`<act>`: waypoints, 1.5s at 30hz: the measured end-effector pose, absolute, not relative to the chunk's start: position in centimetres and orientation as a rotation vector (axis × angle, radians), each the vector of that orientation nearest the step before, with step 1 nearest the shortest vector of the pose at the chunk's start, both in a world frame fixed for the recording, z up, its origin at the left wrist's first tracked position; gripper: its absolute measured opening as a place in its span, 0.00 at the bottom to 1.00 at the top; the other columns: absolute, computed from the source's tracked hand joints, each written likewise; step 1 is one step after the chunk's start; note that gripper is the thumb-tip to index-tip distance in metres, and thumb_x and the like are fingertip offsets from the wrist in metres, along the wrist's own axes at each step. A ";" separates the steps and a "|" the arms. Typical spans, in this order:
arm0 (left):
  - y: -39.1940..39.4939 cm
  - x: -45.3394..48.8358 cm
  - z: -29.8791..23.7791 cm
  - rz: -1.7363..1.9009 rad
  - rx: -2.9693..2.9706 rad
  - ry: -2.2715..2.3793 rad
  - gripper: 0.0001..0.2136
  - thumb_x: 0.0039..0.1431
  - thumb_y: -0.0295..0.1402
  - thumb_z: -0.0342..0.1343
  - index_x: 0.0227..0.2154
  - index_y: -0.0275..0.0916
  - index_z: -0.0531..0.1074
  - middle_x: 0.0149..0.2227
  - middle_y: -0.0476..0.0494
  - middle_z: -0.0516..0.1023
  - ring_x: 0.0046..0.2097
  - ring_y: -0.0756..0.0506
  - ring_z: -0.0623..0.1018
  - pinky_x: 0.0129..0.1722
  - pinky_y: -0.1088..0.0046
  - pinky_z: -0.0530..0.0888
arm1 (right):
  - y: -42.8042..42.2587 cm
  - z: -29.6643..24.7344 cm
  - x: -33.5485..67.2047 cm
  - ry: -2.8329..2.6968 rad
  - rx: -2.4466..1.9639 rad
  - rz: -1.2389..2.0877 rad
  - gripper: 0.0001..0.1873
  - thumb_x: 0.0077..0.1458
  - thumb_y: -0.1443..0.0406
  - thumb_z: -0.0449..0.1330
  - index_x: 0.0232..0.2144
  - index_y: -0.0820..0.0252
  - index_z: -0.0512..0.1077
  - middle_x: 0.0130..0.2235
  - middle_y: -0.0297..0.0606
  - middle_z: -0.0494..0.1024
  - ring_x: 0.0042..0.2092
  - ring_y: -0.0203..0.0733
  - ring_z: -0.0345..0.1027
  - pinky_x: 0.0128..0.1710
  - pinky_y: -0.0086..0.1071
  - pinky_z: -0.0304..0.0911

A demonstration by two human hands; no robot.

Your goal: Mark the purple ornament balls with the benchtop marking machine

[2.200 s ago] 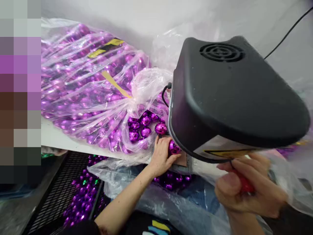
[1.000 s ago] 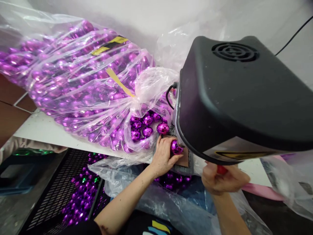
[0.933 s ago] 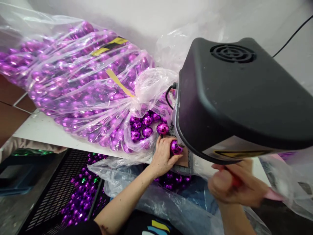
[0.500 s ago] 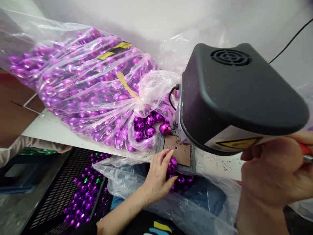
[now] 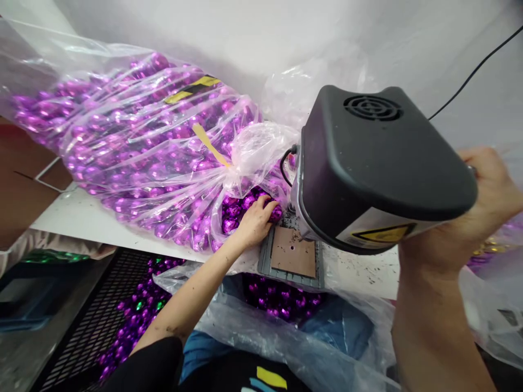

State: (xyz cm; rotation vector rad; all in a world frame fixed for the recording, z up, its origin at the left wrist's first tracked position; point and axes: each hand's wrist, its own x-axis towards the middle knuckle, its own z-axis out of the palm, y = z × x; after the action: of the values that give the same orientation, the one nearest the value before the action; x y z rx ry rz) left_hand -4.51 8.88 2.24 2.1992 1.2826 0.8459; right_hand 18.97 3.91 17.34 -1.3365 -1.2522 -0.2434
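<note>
My left hand [image 5: 255, 220] reaches into the mouth of a clear plastic bag [image 5: 263, 144], its fingers curled over a shiny purple mirrored ball [image 5: 277, 214]. Several more such balls [image 5: 232, 212] lie beside it in the opening. My right hand [image 5: 488, 190] is closed at the right rear of a black-cased bench machine [image 5: 392, 163], wrapped round its handle; the casing and the fingers hide the grip itself. Below the machine's front, a brown square plate [image 5: 293, 253] with a small hole sits bare on a grey base [image 5: 265, 261].
The knotted bag bulges with purple balls across the table [image 5: 102, 218]. On my lap, a plastic sheet [image 5: 245, 321] holds more purple balls [image 5: 281, 296]. A black mesh crate [image 5: 87, 305] with purple and a few green balls stands lower left. A cable [image 5: 474, 76] runs up right.
My left hand has moved from the ball at the plate's front edge up to the bag's mouth. My right hand has shifted up and back behind the casing, hiding the red handle.
</note>
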 end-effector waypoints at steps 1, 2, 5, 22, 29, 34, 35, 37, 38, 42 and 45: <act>8.7 -4.8 2.6 0.836 2.172 1.254 0.20 0.57 0.28 0.58 0.54 0.37 0.69 0.58 0.34 0.68 0.59 0.36 0.69 0.57 0.54 0.70 | 3.9 17.3 18.9 -1.255 -1.339 -0.243 0.18 0.58 0.56 0.54 0.25 0.66 0.65 0.23 0.28 0.58 0.28 0.23 0.50 0.31 0.28 0.45; 8.4 -5.2 3.1 0.827 2.121 1.219 0.21 0.57 0.31 0.59 0.54 0.37 0.68 0.57 0.34 0.68 0.58 0.36 0.69 0.56 0.54 0.70 | 3.9 17.3 18.8 -1.261 -1.340 -0.230 0.18 0.58 0.56 0.54 0.25 0.66 0.65 0.23 0.28 0.58 0.28 0.23 0.50 0.31 0.27 0.45; 6.6 -6.0 4.2 0.866 1.758 1.064 0.25 0.59 0.38 0.60 0.58 0.41 0.64 0.54 0.38 0.72 0.53 0.39 0.74 0.53 0.58 0.74 | 3.7 17.3 18.6 -1.249 -1.321 -0.209 0.18 0.57 0.56 0.54 0.24 0.66 0.64 0.22 0.28 0.57 0.27 0.23 0.49 0.30 0.27 0.44; 3.0 -2.7 1.7 0.653 1.372 1.038 0.25 0.56 0.40 0.63 0.55 0.39 0.68 0.38 0.45 0.78 0.32 0.48 0.76 0.33 0.70 0.76 | 3.4 17.5 18.5 -1.264 -1.295 -0.165 0.19 0.58 0.53 0.55 0.27 0.65 0.65 0.23 0.28 0.60 0.28 0.24 0.52 0.31 0.26 0.48; 2.2 -2.0 0.4 0.806 1.867 1.168 0.21 0.55 0.36 0.65 0.52 0.41 0.70 0.53 0.39 0.75 0.54 0.38 0.75 0.56 0.56 0.71 | 3.3 17.5 18.3 -1.265 -1.305 -0.165 0.19 0.59 0.53 0.54 0.28 0.65 0.65 0.23 0.28 0.61 0.28 0.25 0.53 0.31 0.26 0.49; 0.6 -0.6 0.3 0.815 2.079 1.279 0.22 0.56 0.32 0.64 0.53 0.42 0.68 0.54 0.39 0.73 0.53 0.38 0.74 0.52 0.60 0.72 | 3.4 17.3 18.5 -1.268 -1.301 -0.169 0.16 0.58 0.56 0.56 0.29 0.65 0.67 0.23 0.28 0.60 0.28 0.24 0.51 0.31 0.26 0.47; 0.3 -0.4 0.3 0.824 2.109 1.291 0.22 0.56 0.32 0.64 0.54 0.41 0.67 0.54 0.38 0.72 0.54 0.38 0.74 0.53 0.59 0.72 | 3.4 17.3 18.5 -1.267 -1.305 -0.167 0.16 0.58 0.56 0.57 0.29 0.65 0.67 0.23 0.28 0.60 0.28 0.24 0.51 0.31 0.26 0.47; 0.0 -0.1 0.1 0.854 2.153 1.304 0.22 0.57 0.33 0.63 0.54 0.40 0.66 0.55 0.37 0.71 0.56 0.36 0.71 0.55 0.56 0.69 | 3.4 17.3 18.5 -1.268 -1.315 -0.175 0.16 0.58 0.56 0.57 0.29 0.66 0.67 0.23 0.28 0.60 0.29 0.23 0.51 0.31 0.26 0.48; -0.1 0.0 0.0 0.866 2.167 1.298 0.22 0.58 0.35 0.62 0.55 0.39 0.65 0.56 0.36 0.71 0.57 0.36 0.70 0.57 0.55 0.67 | 3.4 17.3 18.5 -1.268 -1.320 -0.185 0.16 0.58 0.56 0.56 0.29 0.66 0.67 0.24 0.28 0.60 0.29 0.23 0.52 0.31 0.26 0.48; 0.0 0.4 0.0 0.898 2.135 1.272 0.20 0.62 0.41 0.59 0.53 0.38 0.66 0.54 0.37 0.73 0.56 0.38 0.71 0.60 0.53 0.63 | 3.4 17.2 18.4 -1.255 -1.318 -0.208 0.18 0.59 0.55 0.55 0.28 0.66 0.67 0.24 0.29 0.62 0.30 0.23 0.52 0.32 0.26 0.47; 0.0 0.5 0.1 0.921 2.101 1.291 0.18 0.64 0.41 0.56 0.53 0.38 0.67 0.52 0.38 0.74 0.54 0.39 0.72 0.62 0.52 0.61 | 3.4 17.3 18.3 -1.251 -1.323 -0.224 0.19 0.60 0.55 0.54 0.28 0.66 0.67 0.25 0.29 0.61 0.30 0.23 0.52 0.33 0.26 0.47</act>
State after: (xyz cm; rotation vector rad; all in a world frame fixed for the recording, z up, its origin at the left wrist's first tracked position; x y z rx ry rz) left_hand 0.53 0.01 0.07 2.1007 1.2905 0.9208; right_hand 18.27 3.44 17.26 -1.3226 -1.2508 -0.2237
